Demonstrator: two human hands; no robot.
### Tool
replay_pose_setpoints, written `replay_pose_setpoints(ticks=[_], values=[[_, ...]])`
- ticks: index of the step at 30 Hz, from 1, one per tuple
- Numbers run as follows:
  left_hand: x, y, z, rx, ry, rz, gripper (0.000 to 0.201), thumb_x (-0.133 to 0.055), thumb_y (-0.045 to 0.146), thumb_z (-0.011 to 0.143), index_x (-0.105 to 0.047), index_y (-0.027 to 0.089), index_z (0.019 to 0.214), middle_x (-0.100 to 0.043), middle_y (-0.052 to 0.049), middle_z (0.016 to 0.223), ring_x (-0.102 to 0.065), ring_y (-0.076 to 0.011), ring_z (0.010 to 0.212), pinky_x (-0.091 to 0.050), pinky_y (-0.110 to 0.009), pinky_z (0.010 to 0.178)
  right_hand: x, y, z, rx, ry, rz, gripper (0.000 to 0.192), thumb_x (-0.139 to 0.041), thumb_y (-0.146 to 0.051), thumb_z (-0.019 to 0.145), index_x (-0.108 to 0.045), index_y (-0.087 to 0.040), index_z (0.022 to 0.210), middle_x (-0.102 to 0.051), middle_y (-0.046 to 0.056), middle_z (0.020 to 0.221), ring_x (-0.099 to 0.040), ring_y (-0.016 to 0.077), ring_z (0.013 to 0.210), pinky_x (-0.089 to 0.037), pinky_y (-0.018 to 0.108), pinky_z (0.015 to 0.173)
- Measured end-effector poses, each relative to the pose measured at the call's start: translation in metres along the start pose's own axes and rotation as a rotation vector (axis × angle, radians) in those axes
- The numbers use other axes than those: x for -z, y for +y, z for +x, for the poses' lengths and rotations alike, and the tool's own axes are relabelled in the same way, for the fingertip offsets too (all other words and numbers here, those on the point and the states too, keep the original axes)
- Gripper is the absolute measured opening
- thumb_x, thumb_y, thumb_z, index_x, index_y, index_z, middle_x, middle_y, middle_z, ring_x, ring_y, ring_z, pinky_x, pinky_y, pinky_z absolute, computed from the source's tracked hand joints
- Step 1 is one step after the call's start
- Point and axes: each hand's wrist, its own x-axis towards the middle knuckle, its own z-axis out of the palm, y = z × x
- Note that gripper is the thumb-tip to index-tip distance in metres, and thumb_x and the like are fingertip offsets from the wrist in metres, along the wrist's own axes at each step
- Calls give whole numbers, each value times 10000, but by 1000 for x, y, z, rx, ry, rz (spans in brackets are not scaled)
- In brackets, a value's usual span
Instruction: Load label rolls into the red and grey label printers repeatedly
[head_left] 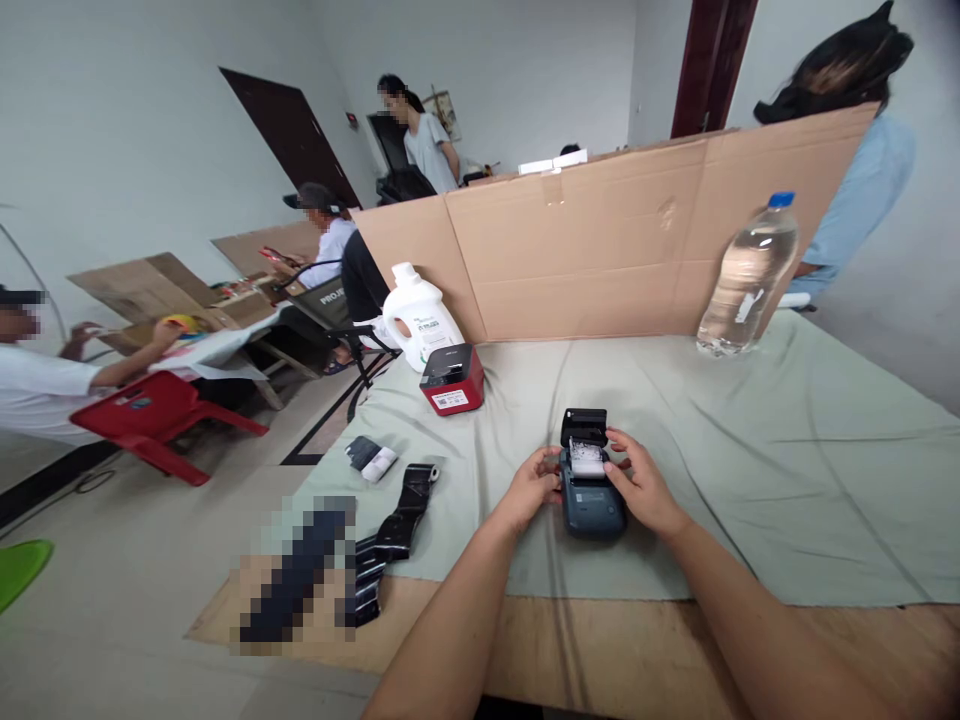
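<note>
A small dark blue portable label printer [594, 512] lies on the cloth before me, its black lid [584, 427] raised. Inside its bay sits a roll of white paper [586, 459] with dark print showing. My left hand [531, 490] grips the printer's left side, fingers against the casing. On the other side, my right hand [643, 487] holds the right edge, with the thumb at the paper roll and the forefinger near the lid. To the left, a long black printed strip [405, 515] lies in folds, ending in a small roll.
A red and black box-shaped device [453, 380] stands before a white jug [421, 318]. A dark-and-white packet [370, 458] lies closer. A large water bottle [748, 275] stands by the cardboard screen [577, 250]. Several people are around the room; a red chair [154, 415] is at left.
</note>
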Motion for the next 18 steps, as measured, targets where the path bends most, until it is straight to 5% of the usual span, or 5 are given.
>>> replay_pose_setpoints(ticks=[8, 14, 18], values=[[0, -8, 4, -77, 47, 127, 521, -598, 153, 646, -525, 178, 1161, -577, -25, 904, -560, -102, 640, -465, -204, 515, 2, -4, 1, 148, 64, -324, 230, -521, -379, 863, -688, -232, 920, -585, 101, 1124, -503, 265, 1084, -424, 471, 964], [3, -12, 6, -151, 58, 315, 521, -558, 159, 690, -538, 176, 1211, -605, -59, 1007, -551, -94, 628, -461, -217, 530, 0, -5, 1, 232, -56, -482, 355, -402, -376, 935, -651, -236, 1145, -539, 71, 1338, -374, 303, 1275, -361, 534, 1031], [4, -11, 5, -368, 226, 583, 324, -568, 167, 744, -638, 174, 1060, -644, -68, 1010, -581, -147, 783, -489, -300, 764, 1, -8, -1, 270, -86, -467, 386, -379, -345, 948, -572, -213, 1255, -551, 68, 1332, -383, 286, 1277, -355, 526, 1050]])
